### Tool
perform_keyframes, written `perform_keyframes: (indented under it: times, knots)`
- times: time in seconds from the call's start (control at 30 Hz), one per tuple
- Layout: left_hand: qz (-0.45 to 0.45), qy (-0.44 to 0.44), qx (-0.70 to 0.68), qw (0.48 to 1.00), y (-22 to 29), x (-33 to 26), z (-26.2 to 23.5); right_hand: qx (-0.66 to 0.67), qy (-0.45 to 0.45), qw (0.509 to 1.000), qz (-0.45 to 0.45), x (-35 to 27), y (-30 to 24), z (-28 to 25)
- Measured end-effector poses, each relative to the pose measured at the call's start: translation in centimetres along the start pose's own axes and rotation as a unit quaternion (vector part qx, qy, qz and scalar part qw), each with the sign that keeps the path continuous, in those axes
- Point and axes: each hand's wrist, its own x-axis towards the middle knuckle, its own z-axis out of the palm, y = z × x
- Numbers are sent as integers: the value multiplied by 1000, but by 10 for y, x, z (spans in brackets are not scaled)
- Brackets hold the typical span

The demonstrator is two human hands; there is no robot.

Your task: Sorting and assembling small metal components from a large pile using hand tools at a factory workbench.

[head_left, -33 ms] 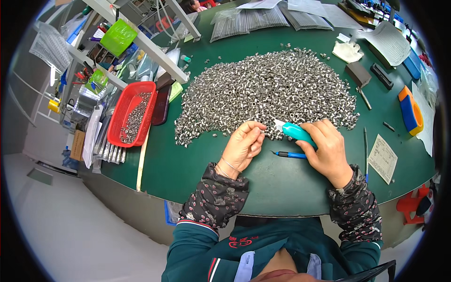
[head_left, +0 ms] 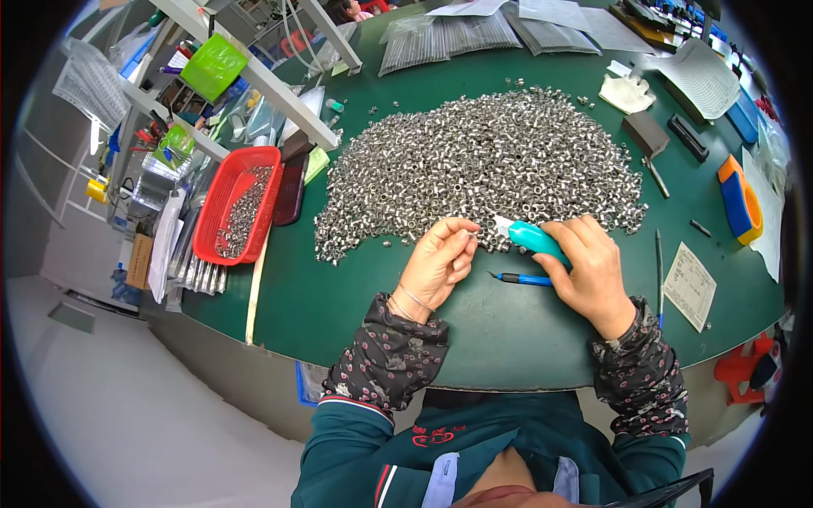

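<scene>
Holding teal-handled knife in right hand, at near edge of heaped metal rings, with grip wrapped round handle and blade pointing left. Pinching tiny silvery piece in left hand, between thumb and forefinger, near blade. On green surface, beside right thumb: blue pen-shaped tool. Farther left: red basket of small metal parts.

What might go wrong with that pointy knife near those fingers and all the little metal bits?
The knife in the right hand points toward the left hand, so a slip might nick it. The blue tool lies with its thin tip toward the left hand too, and might poke it. The metal rings sit heaped loosely; a bump could scatter some.
</scene>
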Motion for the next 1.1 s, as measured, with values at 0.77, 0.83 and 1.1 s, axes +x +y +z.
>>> perform_keyframes:
  times: [0.77, 0.83, 1.1]
  knots:
    - [29, 37, 50, 998, -1, 2, 3, 9, -36, 999, -22, -3, -1, 4]
    - [30, 45, 72, 996, -1, 2, 3, 13, -42, 999, -22, -3, -1, 4]
    - [34, 64, 126, 989, -1, 1, 6, 22, -72, 997, -22, -4, -2, 3]
